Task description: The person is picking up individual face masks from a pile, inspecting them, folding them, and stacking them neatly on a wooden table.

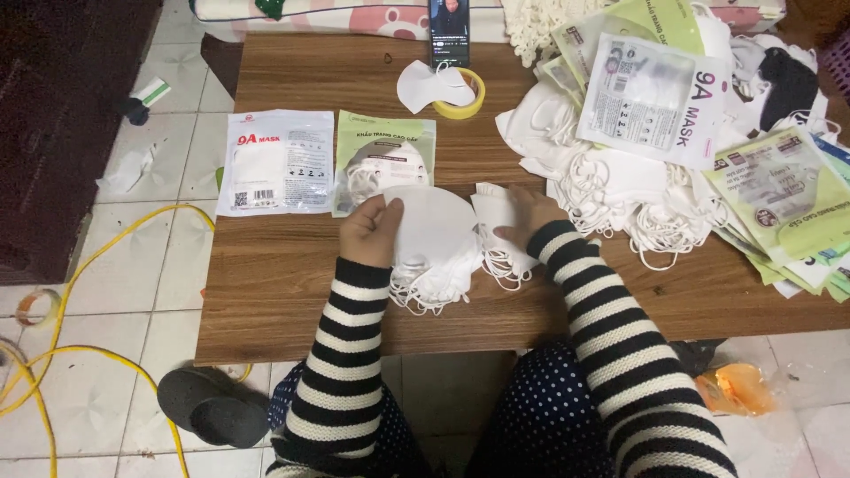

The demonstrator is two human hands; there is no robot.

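**Hidden and cut off**

Left hand [370, 232] fingertips hidden behind stack of white masks [434, 243]. Right hand [524, 215] fingers partly under a mask. Phone [449, 31] top cut by far edge. Packet pile [788, 204] runs off right edge. Packet print too small.

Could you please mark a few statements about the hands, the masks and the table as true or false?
1. The left hand holds a stack of folded white face masks over the brown wooden table. True.
2. The right hand is raised well above the table, empty. False: it rests on white masks lying beside the stack.
3. Two flat sealed mask packets, one white and one green, lie to the left of the stack. True.
4. The yellow tape roll sits on the floor. False: it stands on the table, near the upright dark phone.
5. The big heap of loose white masks lies on the table's right side. True.
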